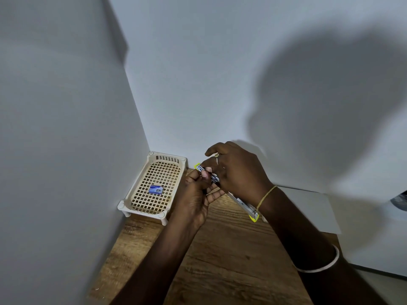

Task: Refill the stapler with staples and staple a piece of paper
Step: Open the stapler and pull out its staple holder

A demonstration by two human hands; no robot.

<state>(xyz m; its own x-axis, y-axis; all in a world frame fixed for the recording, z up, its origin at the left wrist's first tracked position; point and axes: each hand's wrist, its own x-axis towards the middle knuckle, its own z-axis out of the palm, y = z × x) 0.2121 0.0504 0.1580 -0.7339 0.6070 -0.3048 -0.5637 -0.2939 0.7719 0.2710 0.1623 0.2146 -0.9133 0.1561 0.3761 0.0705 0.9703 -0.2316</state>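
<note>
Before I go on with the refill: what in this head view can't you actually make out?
- Stapler: its middle is covered by the right hand and left hand, so whether staples are seated is hidden.
- Small blue box in the basket: print too small to read.
- Dark object: cut off by the right edge.
- Paper: partly behind the right forearm.

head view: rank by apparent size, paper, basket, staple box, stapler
1. paper, partly hidden by the arm
2. basket
3. stapler, mostly covered by the hands, so unsure against the basket
4. staple box
</note>
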